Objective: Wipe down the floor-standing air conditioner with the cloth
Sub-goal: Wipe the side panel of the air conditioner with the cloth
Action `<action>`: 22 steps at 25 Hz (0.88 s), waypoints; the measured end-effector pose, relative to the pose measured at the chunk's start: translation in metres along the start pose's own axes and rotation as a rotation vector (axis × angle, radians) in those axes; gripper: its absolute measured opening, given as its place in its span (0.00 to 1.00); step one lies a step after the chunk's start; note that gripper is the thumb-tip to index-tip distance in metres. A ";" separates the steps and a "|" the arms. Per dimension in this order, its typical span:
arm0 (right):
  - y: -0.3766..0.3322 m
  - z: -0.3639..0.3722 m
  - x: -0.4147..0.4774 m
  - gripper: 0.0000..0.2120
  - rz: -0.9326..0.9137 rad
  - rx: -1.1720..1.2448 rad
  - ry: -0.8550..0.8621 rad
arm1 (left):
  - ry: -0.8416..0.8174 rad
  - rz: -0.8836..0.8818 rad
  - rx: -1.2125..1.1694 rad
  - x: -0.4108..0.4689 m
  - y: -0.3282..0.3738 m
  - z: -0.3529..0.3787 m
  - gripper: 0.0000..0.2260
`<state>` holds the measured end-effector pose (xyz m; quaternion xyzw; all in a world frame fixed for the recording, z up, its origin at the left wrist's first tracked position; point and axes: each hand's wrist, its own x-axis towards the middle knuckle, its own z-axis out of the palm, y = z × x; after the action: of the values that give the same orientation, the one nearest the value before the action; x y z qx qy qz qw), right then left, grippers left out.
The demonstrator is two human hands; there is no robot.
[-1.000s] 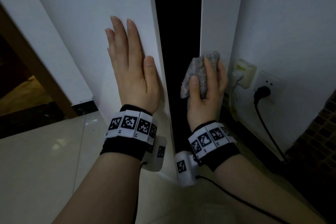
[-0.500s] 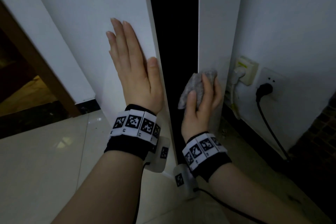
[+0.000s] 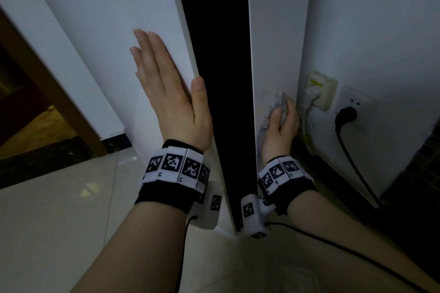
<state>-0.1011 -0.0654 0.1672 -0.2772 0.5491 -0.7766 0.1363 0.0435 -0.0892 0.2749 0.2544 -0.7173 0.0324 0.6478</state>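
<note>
Floor-standing air conditioner [image 3: 114, 19] fills the frame from 10 to 1 o'clock: white front panels, with a black vertical strip [image 3: 214, 54] between them running 12 to 6

Left hand [image 3: 171, 102] lies flat on the white panel at 9 o'clock of the strip. Fingers straight and pressed together, pointing to 11, thumb along the panel edge by the strip. It holds nothing

Right hand [image 3: 281, 128] is at 3 o'clock of the strip, low on the narrow white panel. Thumb and fingers are curled round a grey cloth [image 3: 277, 104], pressing it on the panel. Cloth is bunched, sticks out at 12 o'clock of the hand, and touches the panel near its right edge

Both wrists carry black wrist bands [image 3: 176, 166] with white marker blocks. A thin black wire [image 3: 333, 242] runs off to 4 from the right one

On the wall at 3 o'clock of the cloth is a cream socket [image 3: 326, 88] with a white plug [image 3: 310, 95] in it, just beside the right hand. Further to 3 is a white socket [image 3: 354, 104] with a black plug [image 3: 346, 114], its cable [image 3: 357, 169] dropping to 5

Pale tiled floor [image 3: 59, 221] at 7 to 8 o'clock, brown wooden frame [image 3: 47, 93] at 9. Light is dim
</note>
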 end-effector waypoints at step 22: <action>0.018 -0.001 0.094 0.22 -0.125 -0.064 0.106 | 0.078 0.052 0.052 0.002 -0.001 0.009 0.33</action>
<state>-0.1797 -0.1194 0.1767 -0.2737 0.5617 -0.7792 0.0495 0.0356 -0.0942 0.2752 0.2509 -0.6970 0.0779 0.6673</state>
